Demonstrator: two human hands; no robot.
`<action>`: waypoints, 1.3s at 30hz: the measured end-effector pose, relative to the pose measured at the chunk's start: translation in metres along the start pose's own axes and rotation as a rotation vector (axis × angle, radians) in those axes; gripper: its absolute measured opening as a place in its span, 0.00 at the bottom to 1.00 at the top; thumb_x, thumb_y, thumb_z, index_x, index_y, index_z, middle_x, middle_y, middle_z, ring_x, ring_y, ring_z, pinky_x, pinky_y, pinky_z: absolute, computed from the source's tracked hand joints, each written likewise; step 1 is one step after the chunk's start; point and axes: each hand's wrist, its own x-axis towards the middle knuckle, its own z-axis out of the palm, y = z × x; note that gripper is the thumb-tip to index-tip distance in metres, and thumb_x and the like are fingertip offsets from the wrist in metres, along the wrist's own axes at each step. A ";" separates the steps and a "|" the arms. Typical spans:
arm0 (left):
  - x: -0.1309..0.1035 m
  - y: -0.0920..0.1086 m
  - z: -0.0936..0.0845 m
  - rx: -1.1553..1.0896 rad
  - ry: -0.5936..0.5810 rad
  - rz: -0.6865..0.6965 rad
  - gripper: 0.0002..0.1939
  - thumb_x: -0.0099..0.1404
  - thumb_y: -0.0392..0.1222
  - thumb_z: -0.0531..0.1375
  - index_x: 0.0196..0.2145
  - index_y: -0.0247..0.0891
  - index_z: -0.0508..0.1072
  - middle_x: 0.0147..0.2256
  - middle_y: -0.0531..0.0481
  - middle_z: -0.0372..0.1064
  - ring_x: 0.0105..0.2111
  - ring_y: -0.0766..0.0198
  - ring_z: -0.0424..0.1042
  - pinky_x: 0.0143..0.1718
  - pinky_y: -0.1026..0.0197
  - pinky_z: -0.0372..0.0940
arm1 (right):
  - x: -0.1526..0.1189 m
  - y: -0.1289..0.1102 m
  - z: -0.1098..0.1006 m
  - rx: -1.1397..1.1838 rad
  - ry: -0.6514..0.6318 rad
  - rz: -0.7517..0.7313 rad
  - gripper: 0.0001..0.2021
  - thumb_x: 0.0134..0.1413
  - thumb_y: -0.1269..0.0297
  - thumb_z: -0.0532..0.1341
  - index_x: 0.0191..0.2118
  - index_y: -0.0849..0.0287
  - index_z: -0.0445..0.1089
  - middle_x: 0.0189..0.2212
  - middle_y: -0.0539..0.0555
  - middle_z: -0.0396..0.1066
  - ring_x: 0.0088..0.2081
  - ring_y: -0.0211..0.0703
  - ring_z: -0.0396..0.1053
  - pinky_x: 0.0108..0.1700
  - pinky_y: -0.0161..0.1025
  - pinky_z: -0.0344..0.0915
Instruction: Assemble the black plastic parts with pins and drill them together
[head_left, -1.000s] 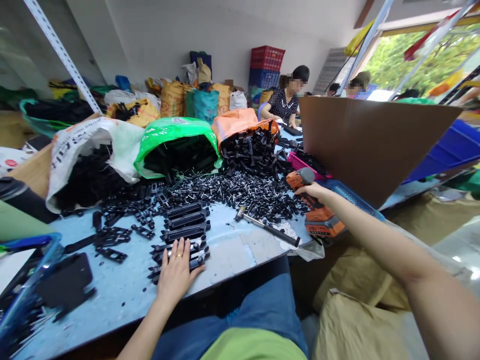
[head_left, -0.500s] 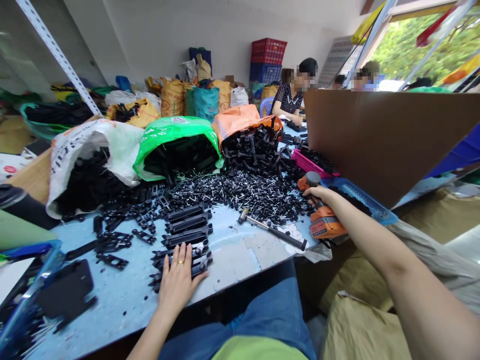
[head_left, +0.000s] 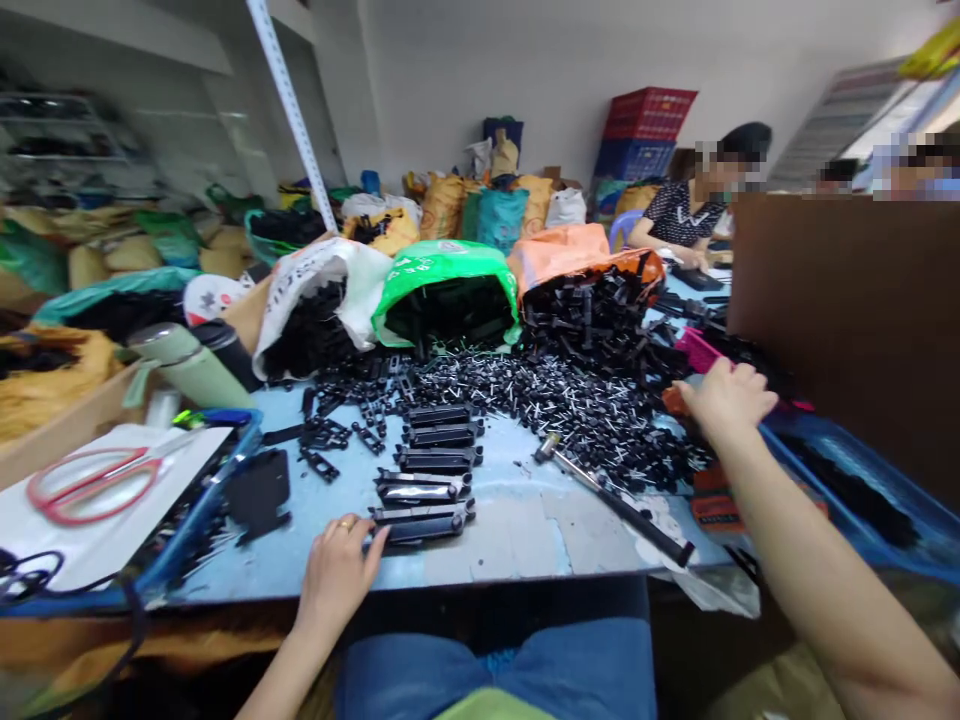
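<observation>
Well, from where I stand the left hand (head_left: 341, 560) is low, left of centre in the frame, half curled, thumb and fingers at the left end of the nearest black plastic part (head_left: 424, 528); whether they pinch it or only rest there, I can't tell. That part lies flat as the lowest in a row of five (head_left: 439, 459) on the blue worktop (head_left: 502, 470), below a heap of black pieces with metal pins (head_left: 540, 390). It looks light and rigid, perhaps smooth enough to slide, so I'd take it across its middle or by both ends, minding the knobbed tips. Over at right of centre, the right hand (head_left: 727, 400) is on top of an orange cordless drill (head_left: 716, 500), fingers loosely spread; palm and handle are hidden, so I can't tell how firmly it holds. The drill should be hefty and bottom-heavy, stiff and hardly fragile, best gripped round the handle beneath its motor. Between the hands, a hammer (head_left: 622, 510) lies slantwise, touched by neither.
</observation>
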 end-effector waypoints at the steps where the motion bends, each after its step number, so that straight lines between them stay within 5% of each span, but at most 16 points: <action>1: -0.003 -0.004 0.000 -0.036 -0.005 0.002 0.18 0.66 0.50 0.48 0.33 0.36 0.71 0.33 0.43 0.70 0.36 0.54 0.69 0.39 0.55 0.63 | -0.008 -0.025 -0.001 0.064 0.055 -0.060 0.30 0.56 0.49 0.52 0.50 0.76 0.62 0.41 0.76 0.60 0.45 0.56 0.60 0.39 0.46 0.54; 3: -0.006 -0.007 0.003 -0.089 0.009 -0.007 0.17 0.66 0.49 0.48 0.33 0.36 0.70 0.31 0.44 0.69 0.35 0.55 0.69 0.38 0.56 0.63 | -0.033 -0.090 -0.003 0.258 0.031 -0.321 0.26 0.57 0.51 0.52 0.53 0.68 0.60 0.44 0.70 0.61 0.48 0.56 0.58 0.43 0.47 0.54; 5: -0.004 -0.003 0.004 -0.118 0.028 -0.046 0.16 0.66 0.47 0.48 0.33 0.36 0.70 0.31 0.44 0.69 0.35 0.55 0.69 0.38 0.55 0.63 | -0.066 -0.166 -0.003 0.447 -0.202 -0.739 0.21 0.59 0.58 0.51 0.54 0.66 0.59 0.47 0.67 0.61 0.50 0.54 0.57 0.48 0.45 0.54; 8: -0.003 0.008 -0.002 -0.194 0.093 -0.123 0.15 0.66 0.47 0.49 0.37 0.35 0.70 0.33 0.43 0.69 0.37 0.54 0.68 0.39 0.54 0.63 | -0.105 -0.265 -0.001 0.505 -0.350 -1.017 0.15 0.54 0.66 0.56 0.48 0.59 0.66 0.45 0.58 0.66 0.49 0.46 0.60 0.49 0.37 0.55; 12: -0.025 0.024 -0.020 -0.447 0.136 -0.288 0.16 0.65 0.50 0.50 0.39 0.37 0.70 0.36 0.43 0.69 0.38 0.55 0.68 0.41 0.55 0.62 | -0.110 -0.326 -0.001 0.529 -0.490 -1.161 0.17 0.44 0.72 0.60 0.44 0.62 0.69 0.43 0.59 0.68 0.47 0.48 0.62 0.48 0.37 0.56; 16: -0.057 0.045 -0.023 -0.867 -0.132 -0.512 0.20 0.63 0.55 0.50 0.28 0.37 0.70 0.27 0.48 0.68 0.28 0.61 0.68 0.32 0.62 0.62 | -0.084 -0.329 -0.005 0.557 -0.715 -1.252 0.19 0.37 0.67 0.66 0.42 0.62 0.71 0.39 0.56 0.70 0.43 0.47 0.66 0.46 0.37 0.59; 21: -0.069 0.076 -0.002 -1.455 -0.339 -1.040 0.24 0.53 0.63 0.56 0.28 0.36 0.68 0.24 0.50 0.67 0.23 0.63 0.68 0.24 0.63 0.61 | -0.095 -0.321 -0.008 0.683 -1.065 -1.151 0.44 0.32 0.52 0.69 0.58 0.61 0.57 0.50 0.59 0.65 0.48 0.47 0.64 0.47 0.37 0.61; 24: -0.070 0.093 0.003 -1.814 -0.186 -1.351 0.21 0.54 0.57 0.60 0.34 0.35 0.68 0.33 0.44 0.71 0.33 0.59 0.73 0.33 0.59 0.66 | -0.137 -0.314 -0.009 0.749 -1.154 -1.082 0.46 0.38 0.49 0.66 0.62 0.62 0.50 0.53 0.61 0.61 0.50 0.49 0.63 0.50 0.40 0.60; 27: -0.076 0.103 -0.001 -2.077 0.140 -1.461 0.15 0.57 0.47 0.61 0.40 0.36 0.69 0.40 0.43 0.72 0.43 0.57 0.71 0.45 0.55 0.65 | -0.186 -0.300 -0.015 0.805 -1.258 -1.067 0.43 0.42 0.48 0.64 0.62 0.61 0.48 0.50 0.59 0.64 0.46 0.47 0.66 0.48 0.41 0.62; 29: -0.081 0.105 -0.007 -2.174 0.276 -1.474 0.15 0.58 0.43 0.61 0.43 0.37 0.69 0.42 0.45 0.72 0.46 0.56 0.69 0.49 0.54 0.63 | -0.213 -0.290 -0.022 0.897 -1.336 -1.020 0.43 0.41 0.49 0.65 0.61 0.60 0.49 0.49 0.57 0.65 0.46 0.48 0.65 0.49 0.42 0.62; 32: -0.086 0.102 -0.015 -2.298 0.303 -1.446 0.20 0.57 0.45 0.60 0.47 0.37 0.69 0.43 0.45 0.72 0.48 0.53 0.68 0.52 0.50 0.61 | -0.239 -0.281 -0.038 1.067 -1.459 -0.953 0.40 0.38 0.53 0.67 0.58 0.59 0.53 0.50 0.56 0.64 0.51 0.49 0.61 0.53 0.43 0.58; 35: -0.092 0.096 -0.020 -2.347 0.355 -1.417 0.26 0.54 0.48 0.62 0.50 0.37 0.67 0.45 0.44 0.71 0.49 0.52 0.67 0.53 0.49 0.59 | -0.255 -0.280 -0.056 1.128 -1.604 -1.020 0.34 0.40 0.54 0.67 0.54 0.59 0.58 0.49 0.54 0.64 0.50 0.49 0.61 0.52 0.43 0.58; 39: -0.123 0.082 -0.024 -2.292 0.504 -1.364 0.31 0.48 0.46 0.66 0.51 0.37 0.67 0.44 0.45 0.71 0.50 0.50 0.66 0.53 0.49 0.59 | -0.290 -0.291 -0.080 1.173 -1.604 -1.139 0.32 0.40 0.54 0.66 0.53 0.58 0.58 0.45 0.52 0.66 0.47 0.47 0.64 0.49 0.41 0.60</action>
